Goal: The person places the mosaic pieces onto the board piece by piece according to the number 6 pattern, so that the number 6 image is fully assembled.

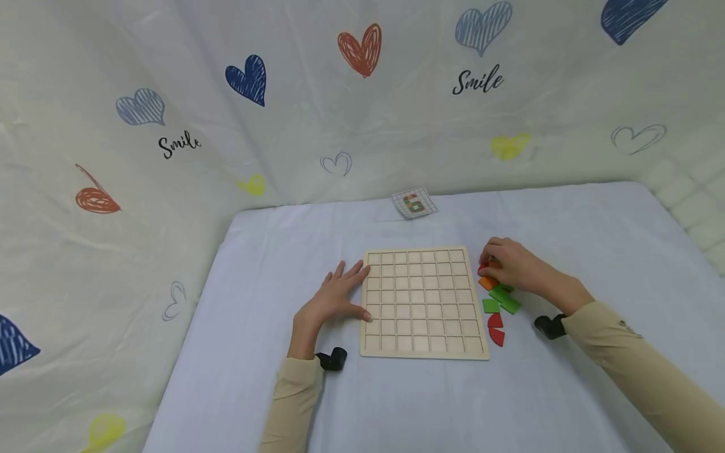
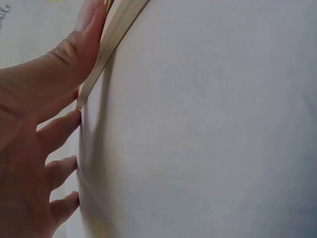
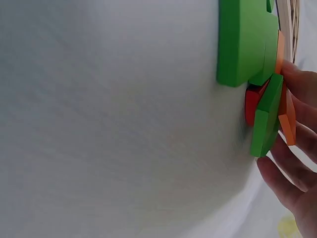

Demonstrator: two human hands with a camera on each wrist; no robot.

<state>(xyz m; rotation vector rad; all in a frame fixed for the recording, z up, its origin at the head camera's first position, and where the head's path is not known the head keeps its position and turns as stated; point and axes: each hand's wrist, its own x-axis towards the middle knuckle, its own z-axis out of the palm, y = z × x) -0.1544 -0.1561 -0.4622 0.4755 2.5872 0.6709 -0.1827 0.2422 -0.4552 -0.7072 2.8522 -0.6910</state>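
Observation:
A square wooden grid board point(image 1: 425, 302) lies flat on the white cloth. My left hand point(image 1: 334, 297) rests at its left edge with fingers spread, thumb and fingertips touching the rim; the left wrist view shows the thumb point(image 2: 74, 54) against the board's edge point(image 2: 111, 44). To the right of the board, my right hand point(image 1: 512, 263) has curled fingers over a small pile of coloured wooden blocks. In the right wrist view its fingers close around a tilted orange block point(image 3: 287, 116), which leans by a green block point(image 3: 267, 119). A red block point(image 3: 251, 104) lies partly hidden beneath them.
Green blocks point(image 1: 504, 299) and red quarter-round blocks point(image 1: 496, 337) lie beside the board's right edge. A small card point(image 1: 415, 202) with a coloured grid pattern lies at the back of the table. Behind hangs a white curtain point(image 1: 294, 138) with printed hearts.

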